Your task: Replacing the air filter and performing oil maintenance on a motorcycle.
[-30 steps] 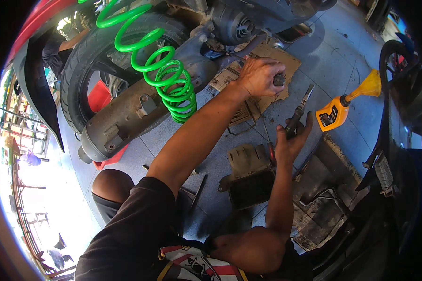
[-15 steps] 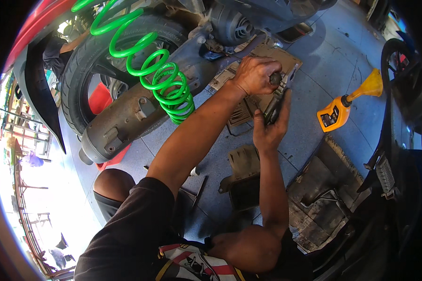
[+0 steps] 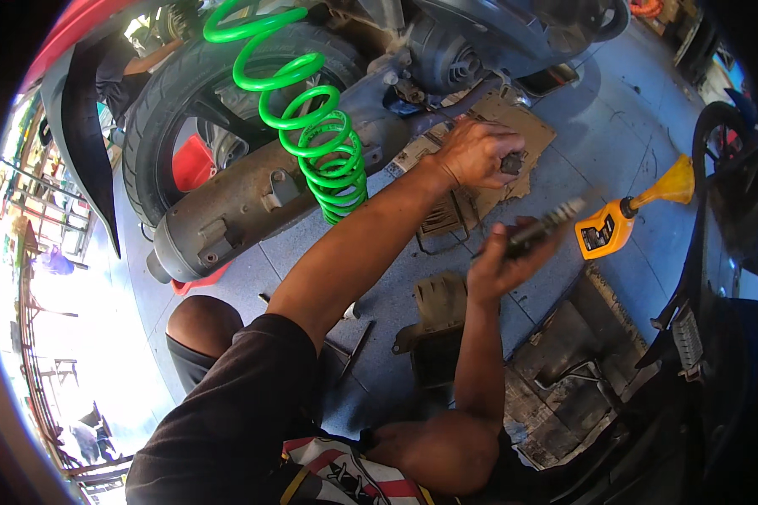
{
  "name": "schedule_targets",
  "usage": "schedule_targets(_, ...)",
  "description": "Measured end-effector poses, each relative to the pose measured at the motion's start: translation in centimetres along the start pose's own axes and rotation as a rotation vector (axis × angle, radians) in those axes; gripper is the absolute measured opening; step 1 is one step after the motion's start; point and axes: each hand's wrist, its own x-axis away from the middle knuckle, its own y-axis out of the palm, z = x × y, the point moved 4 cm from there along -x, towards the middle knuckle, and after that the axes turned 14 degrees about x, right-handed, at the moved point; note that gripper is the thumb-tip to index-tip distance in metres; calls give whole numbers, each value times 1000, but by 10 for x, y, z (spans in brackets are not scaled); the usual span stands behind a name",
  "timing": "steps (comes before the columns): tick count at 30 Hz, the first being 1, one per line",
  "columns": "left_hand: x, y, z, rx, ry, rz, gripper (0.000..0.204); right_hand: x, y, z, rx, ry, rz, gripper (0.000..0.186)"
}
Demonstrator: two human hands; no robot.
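Observation:
My left hand [image 3: 478,153] is closed around a dark, blunt-ended piece [image 3: 512,162]; only its end shows past my fingers, so its kind is hidden. It is held over a torn cardboard sheet [image 3: 531,135] on the floor. Nearer to me and to the right, my right hand [image 3: 509,259] grips a dark, elongated tool [image 3: 541,232] with a pale tip, smeared by motion. The two held things are apart. Beyond my left forearm, a bright green coil spring [image 3: 333,172] hangs in front of the scooter's muffler [image 3: 227,227] and rear wheel [image 3: 143,181].
A yellow bottle [image 3: 608,229] with a funnel spout stands at right, near another motorbike [image 3: 691,328]. Dirty cardboard [image 3: 564,412] with a bent metal tool lies below it. A dusty box-like part [image 3: 438,307] and a T-shaped tool [image 3: 358,347] lie before me. Someone's arm [image 3: 153,55] shows far left.
My right hand has moved back toward me and right with the dark tool, away from my left hand. My left hand keeps its grip and has shifted slightly right and down in view.

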Motion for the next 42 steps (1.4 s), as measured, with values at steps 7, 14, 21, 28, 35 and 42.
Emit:
schedule_targets(7, -1, 4, 3, -28, 27, -21, 37, 1, 23, 3, 142, -125, -289, 86)
schedule_targets(14, 6, 7, 0, -57, 21, -161, 40, 13, 5, 7, -456, 485, -97, 82)
schedule_targets(21, 5, 5, -2, -73, 10, -101, 42, -4, 18, -2, 118, -179, -225, 84)
schedule_targets(28, 1, 7, 5, -55, 33, -99, 41, 30, 9, 36, 114, 73, -48, 71)
schedule_targets(35, 4, 2, 6, -66, 87, 0, 37, 15, -11, 8, -212, 370, -4, 74)
schedule_targets(42, 57, 73, 114, 145, 477, -164, 41, 61, -4, 96, -1136, 1354, -233, 41)
